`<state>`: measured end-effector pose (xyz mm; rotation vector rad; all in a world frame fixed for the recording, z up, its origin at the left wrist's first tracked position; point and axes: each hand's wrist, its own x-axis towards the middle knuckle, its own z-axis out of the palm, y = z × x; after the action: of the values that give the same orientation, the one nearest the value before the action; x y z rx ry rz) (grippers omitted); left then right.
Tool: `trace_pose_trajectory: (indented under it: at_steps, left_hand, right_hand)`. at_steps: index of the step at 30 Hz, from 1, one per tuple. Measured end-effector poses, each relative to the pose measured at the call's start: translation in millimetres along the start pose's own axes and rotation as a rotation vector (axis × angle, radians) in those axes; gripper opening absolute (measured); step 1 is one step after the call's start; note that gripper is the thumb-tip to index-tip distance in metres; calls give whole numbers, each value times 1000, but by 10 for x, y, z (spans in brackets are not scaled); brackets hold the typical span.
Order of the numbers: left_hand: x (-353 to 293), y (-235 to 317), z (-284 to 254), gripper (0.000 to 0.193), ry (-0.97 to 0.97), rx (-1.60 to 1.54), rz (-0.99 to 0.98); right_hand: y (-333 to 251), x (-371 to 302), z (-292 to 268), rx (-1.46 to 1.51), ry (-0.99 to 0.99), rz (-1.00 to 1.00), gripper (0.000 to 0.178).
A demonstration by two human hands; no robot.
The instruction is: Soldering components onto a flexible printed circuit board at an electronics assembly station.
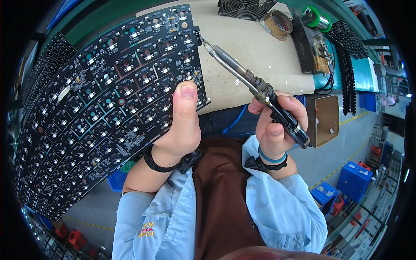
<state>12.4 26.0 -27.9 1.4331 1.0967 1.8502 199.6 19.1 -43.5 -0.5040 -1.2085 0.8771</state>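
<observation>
While the left hand [182,125] grips a large black keyboard circuit board [108,99], the right hand [277,125] clasps a metal-tipped soldering iron [255,89], tip touching the board's two o'clock corner.

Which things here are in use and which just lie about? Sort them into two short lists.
In use:
left hand
black circuit board
right hand
soldering iron

Lying about:
small fan
solder spool
tape roll
cardboard box
blue bins

Single head-worn fisheye view, left of pair. Looks steeply down from above onto hands, circuit board [104,99] and tabletop [255,52], very near. Edges bend toward rim; own forearms enter from below.
</observation>
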Motion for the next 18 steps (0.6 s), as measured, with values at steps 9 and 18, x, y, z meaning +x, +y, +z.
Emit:
trace_pose_trajectory:
  at_steps: [9,18]
  left_hand:
    - [13,-23,-4,51,13,-22,-19]
    - [46,54,50,54,-7,83,-36]
  right_hand:
    - [20,-15,3,-10,-27,-12,52]
    - [-54,22,-158,-121,-52,-49,55]
